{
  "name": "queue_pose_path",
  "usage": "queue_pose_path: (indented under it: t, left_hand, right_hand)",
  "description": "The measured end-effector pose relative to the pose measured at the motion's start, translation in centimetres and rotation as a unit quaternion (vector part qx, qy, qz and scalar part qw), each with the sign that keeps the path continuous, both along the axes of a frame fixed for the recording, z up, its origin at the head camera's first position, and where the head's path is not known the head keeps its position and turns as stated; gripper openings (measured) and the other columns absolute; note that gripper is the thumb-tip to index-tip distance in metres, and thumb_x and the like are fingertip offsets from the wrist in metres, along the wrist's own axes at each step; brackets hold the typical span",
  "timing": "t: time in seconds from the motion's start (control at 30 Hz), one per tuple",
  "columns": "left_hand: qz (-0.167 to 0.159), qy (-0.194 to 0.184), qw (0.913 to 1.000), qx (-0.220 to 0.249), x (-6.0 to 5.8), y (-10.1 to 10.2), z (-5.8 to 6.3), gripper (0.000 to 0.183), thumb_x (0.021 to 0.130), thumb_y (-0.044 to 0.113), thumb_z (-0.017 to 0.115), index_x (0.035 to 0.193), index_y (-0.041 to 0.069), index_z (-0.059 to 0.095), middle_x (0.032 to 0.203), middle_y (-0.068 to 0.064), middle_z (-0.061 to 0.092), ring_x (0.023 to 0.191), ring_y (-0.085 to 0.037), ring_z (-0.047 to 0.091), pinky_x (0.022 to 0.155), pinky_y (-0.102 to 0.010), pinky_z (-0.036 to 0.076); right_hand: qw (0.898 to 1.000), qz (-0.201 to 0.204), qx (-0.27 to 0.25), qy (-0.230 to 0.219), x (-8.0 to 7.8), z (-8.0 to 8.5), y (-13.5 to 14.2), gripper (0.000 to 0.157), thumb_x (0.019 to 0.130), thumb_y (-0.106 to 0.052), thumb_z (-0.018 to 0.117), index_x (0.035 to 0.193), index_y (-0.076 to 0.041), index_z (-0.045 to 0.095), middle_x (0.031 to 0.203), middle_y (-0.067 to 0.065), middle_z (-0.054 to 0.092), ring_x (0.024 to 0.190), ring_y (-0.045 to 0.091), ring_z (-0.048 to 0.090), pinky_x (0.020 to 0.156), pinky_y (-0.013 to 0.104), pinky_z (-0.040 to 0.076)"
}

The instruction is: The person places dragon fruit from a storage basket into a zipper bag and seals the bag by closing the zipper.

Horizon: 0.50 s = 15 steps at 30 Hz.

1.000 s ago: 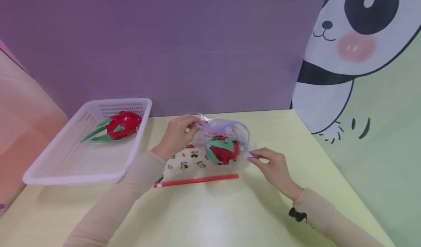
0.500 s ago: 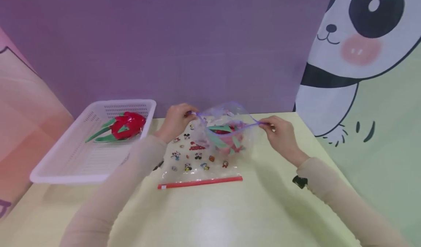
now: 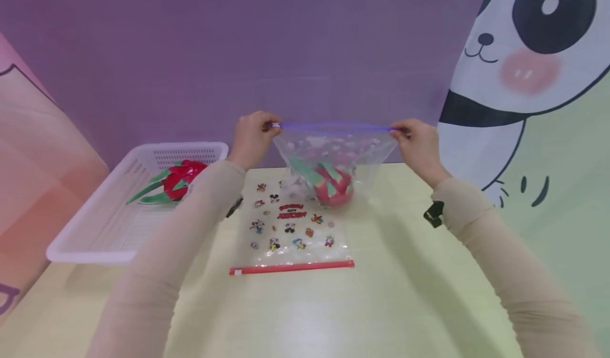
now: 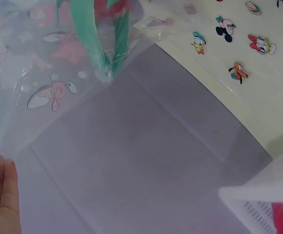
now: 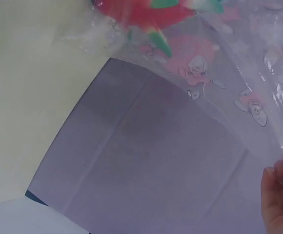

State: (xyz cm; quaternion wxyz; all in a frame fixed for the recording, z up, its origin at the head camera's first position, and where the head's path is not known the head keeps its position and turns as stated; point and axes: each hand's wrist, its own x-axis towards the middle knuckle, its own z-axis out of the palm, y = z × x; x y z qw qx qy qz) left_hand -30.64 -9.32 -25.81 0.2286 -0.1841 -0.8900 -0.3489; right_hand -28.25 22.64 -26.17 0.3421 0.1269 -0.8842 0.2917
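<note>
A clear zip bag [image 3: 376, 154] with a purple zip edge hangs between the two hands, its top pulled nearly straight. The left hand [image 3: 252, 138] pinches the zip's left end, beside a white slider. At the other end, the right hand [image 3: 420, 147] pinches the zip's right corner. Inside the bag, at its bottom, sits a red dragon fruit [image 3: 335, 191] with long green leaves, seen through the printed plastic. A second clear bag [image 3: 290, 231] with cartoon prints and a red zip [image 3: 305, 266] lies flat on the table in front of the hanging bag.
To the left stands a white plastic basket [image 3: 90, 256] holding another dragon fruit [image 3: 180, 180]. The left forearm passes in front of its right side. A purple wall [image 3: 190, 56] rises behind the pale table [image 3: 305, 315]; a panda picture covers the right wall.
Both hands have risen, lifting the bag with the dragon fruit, and spread apart. The bag's round mouth has narrowed to a straight line. More of the flat bag shows.
</note>
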Motion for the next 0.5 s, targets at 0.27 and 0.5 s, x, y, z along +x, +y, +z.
queue_pose_path:
  t: [0.27,0.5]
  left_hand:
    - [-0.006,0.004,0.9985,0.053,0.4,0.7,0.4,0.021,0.084,0.01,0.065,0.104,0.005,0.067,0.102,-0.011,0.067,0.093,-0.021,0.063,0.084,-0.029,0.052]
    - [-0.024,-0.058,0.9924,0.106,2.8,0.7,1.1,0.023,0.085,0.009,0.064,0.108,0.009,0.066,0.102,-0.007,0.067,0.092,-0.015,0.061,0.082,-0.026,0.052]
  right_hand:
    - [1.0,-0.013,-0.024,-0.013,0.4,1.0,0.7,0.014,0.086,-0.004,0.061,0.096,0.004,0.067,0.095,0.021,0.067,0.088,0.032,0.063,0.074,0.024,0.048]
    - [0.999,0.001,-0.04,0.004,2.1,1.6,1.5,0.013,0.085,-0.002,0.062,0.095,0.004,0.068,0.093,0.02,0.068,0.076,-0.009,0.053,0.066,-0.002,0.038]
